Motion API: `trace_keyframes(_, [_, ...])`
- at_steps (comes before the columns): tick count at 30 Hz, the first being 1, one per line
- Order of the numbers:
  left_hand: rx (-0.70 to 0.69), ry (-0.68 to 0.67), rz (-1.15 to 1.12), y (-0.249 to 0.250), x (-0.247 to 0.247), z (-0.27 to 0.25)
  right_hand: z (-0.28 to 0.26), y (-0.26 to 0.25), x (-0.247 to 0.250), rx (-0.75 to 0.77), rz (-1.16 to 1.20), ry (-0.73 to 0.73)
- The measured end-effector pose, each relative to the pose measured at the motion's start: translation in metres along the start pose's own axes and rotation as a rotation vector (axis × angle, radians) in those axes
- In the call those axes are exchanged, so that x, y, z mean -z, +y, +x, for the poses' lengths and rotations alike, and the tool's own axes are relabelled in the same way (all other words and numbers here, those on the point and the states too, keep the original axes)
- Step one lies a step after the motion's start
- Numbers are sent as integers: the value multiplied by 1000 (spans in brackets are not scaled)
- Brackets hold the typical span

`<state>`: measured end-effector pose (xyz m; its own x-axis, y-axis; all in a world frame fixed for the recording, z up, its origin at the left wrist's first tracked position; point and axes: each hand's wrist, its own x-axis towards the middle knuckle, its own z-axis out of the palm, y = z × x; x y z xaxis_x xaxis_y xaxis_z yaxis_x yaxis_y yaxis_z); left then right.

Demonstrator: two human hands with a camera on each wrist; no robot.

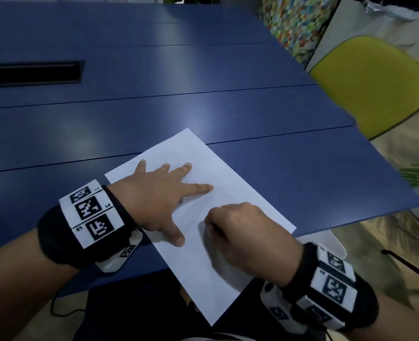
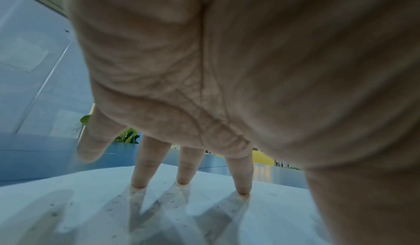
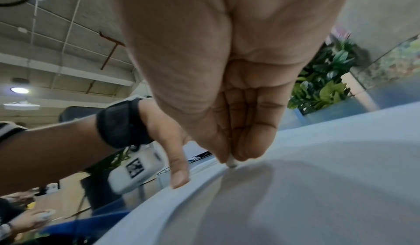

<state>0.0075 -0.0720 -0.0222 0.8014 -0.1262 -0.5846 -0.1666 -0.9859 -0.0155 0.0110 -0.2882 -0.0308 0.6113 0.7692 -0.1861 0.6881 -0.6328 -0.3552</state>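
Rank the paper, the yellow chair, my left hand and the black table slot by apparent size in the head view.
1. paper
2. yellow chair
3. left hand
4. black slot
The chair and slot lie farther away, so they look smaller than they are.

Your right grip [image 1: 235, 226] curls over whatever it pinches. Only a pale tip [image 3: 232, 164] pokes out in the right wrist view, too small to name. The faint marks [image 1: 195, 157] on the paper [image 1: 223, 173] are too small to read, and your left grip [image 1: 154, 200] covers part of the sheet.
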Motion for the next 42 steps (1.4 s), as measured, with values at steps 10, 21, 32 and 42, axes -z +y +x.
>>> trace_keyframes(10, [3, -1, -8, 2, 2, -3, -3, 2, 1, -84, -17, 42])
trace_keyframes(21, [1, 7, -9, 1, 1, -2, 1, -3, 3, -45, -30, 37])
trace_keyframes(32, [-3, 7, -14, 1, 2, -2, -3, 3, 7, -63, -40, 7])
trace_keyframes(42, [-1, 3, -5, 3, 5, -4, -12, 11, 10, -86, -8, 2])
